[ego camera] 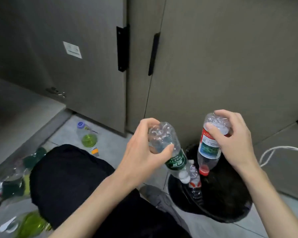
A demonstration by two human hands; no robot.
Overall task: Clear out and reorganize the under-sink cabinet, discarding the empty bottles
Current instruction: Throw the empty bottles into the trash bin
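Observation:
My left hand (144, 148) grips the base of a clear plastic bottle with a green label (175, 159), tilted cap-down over a black bin (230, 215). My right hand (234, 136) holds a second clear bottle with a red and blue label (209, 146) by its base, upside down, its red cap just above the bin's opening. Inside the bin lies another crushed clear bottle (194, 184) with red on its label.
Grey cabinet doors (213, 66) with black handles (153, 54) stand closed behind the bin. On the tiled floor at left lie a bottle with green liquid (87, 134), an orange brush (94, 150) and several more bottles (15, 186). A white cable (273, 152) loops at right. My knee (67, 177) is in front.

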